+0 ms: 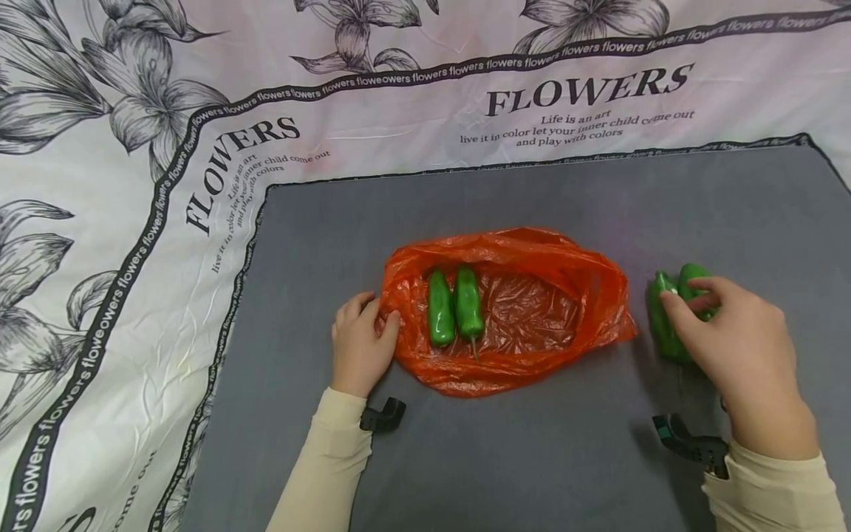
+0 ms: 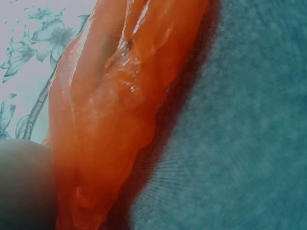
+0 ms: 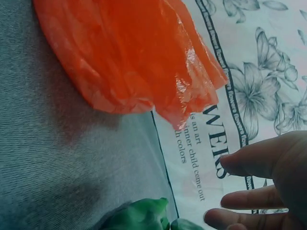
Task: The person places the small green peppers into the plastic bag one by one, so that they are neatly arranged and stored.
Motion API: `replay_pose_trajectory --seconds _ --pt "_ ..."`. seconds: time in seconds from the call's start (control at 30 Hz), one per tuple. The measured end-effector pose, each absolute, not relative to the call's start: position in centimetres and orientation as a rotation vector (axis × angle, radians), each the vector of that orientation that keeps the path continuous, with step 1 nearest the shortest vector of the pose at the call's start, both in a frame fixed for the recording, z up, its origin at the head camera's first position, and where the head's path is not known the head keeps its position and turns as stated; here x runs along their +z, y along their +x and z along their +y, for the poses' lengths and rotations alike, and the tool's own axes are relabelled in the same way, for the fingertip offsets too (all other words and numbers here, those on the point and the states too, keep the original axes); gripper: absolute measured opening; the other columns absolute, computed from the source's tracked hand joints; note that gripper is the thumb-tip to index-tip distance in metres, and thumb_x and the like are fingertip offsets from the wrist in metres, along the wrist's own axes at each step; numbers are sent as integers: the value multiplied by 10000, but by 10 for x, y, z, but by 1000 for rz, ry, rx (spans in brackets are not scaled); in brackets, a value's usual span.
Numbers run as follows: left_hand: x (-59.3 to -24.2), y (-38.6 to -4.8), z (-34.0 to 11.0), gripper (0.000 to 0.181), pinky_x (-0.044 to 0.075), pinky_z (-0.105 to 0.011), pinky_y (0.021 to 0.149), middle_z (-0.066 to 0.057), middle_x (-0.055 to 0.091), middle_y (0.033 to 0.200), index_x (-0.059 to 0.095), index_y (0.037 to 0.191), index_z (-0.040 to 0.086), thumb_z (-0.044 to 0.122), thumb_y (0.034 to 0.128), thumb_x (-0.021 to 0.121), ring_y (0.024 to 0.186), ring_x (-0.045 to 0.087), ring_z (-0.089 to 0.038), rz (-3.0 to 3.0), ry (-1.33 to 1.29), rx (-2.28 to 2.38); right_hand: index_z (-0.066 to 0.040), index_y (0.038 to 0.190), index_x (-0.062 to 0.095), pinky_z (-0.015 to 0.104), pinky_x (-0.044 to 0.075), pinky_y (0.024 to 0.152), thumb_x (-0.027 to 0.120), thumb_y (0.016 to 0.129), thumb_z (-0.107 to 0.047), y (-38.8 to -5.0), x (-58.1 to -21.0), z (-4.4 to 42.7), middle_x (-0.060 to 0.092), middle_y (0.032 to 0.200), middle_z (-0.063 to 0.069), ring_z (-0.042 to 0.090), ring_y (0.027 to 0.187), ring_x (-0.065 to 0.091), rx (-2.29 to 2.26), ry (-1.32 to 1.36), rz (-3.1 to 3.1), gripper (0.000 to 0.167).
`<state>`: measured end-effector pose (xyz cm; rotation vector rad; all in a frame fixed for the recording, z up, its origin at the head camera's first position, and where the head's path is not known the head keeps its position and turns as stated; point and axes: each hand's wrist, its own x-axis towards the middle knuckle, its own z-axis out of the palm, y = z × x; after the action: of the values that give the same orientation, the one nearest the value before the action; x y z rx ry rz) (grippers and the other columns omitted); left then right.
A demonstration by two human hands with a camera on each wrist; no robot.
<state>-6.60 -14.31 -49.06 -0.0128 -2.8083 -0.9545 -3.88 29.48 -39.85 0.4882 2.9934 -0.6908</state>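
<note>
An orange plastic bag (image 1: 532, 377) lies with its mouth spread wide. Two long green peppers (image 1: 441, 307) rest side by side in its left part. At the bag's left rim my left hand (image 1: 362, 347) pinches the plastic between thumb and fingers; the left wrist view shows the bag's side (image 2: 110, 129) close up. Right of the bag, my right hand (image 1: 744, 347) hovers at more green peppers (image 1: 661, 314), partly covering them. In the right wrist view the fingers (image 3: 254, 199) are spread apart from the thumb, with peppers (image 3: 139, 215) just below and nothing gripped.
The bag and peppers lie on a grey cloth surface (image 1: 505, 465). A white border with printed flowers and lettering (image 1: 399, 133) runs along the back and left. Each wrist wears a black camera mount (image 1: 691, 443).
</note>
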Motion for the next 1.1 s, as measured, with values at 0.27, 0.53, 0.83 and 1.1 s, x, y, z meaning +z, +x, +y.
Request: replay_pose_trajectory --seconds 0.27,0.53,0.83,1.1 --pt "-490 -66 -143 353 309 -589 1130 -185 594 1416 746 1231 18 285 1020 653 1345 471 -423 -2807 -17 -956 61 1418 583 346 437 497 572 1034 -468 -32 -402 300 662 1232 299 409 851 662 -668 527 3042 654" --pt "-489 -65 -143 356 302 -587 1136 -189 591 1424 746 1235 18 286 1020 651 1354 465 -421 -2811 -17 -961 81 1377 598 594 448 743 596 1022 -409 -28 -404 307 598 1252 317 495 1035 549 -634 561 3068 606" --pt "-489 -65 -143 362 304 -588 1134 -190 591 1422 745 1235 16 291 1019 649 1351 467 -423 -2813 -19 -957 95 1579 331 715 405 870 596 1026 -383 -24 -407 305 385 1391 431 577 1196 410 -633 699 2979 778" --pt "-490 -65 -144 366 303 -589 1133 -188 593 1418 743 1236 10 291 1020 652 1344 469 -422 -2808 -27 -954 123 1538 379 689 353 915 625 1006 -394 -21 -416 313 443 1325 415 616 1235 362 -573 657 2988 782"
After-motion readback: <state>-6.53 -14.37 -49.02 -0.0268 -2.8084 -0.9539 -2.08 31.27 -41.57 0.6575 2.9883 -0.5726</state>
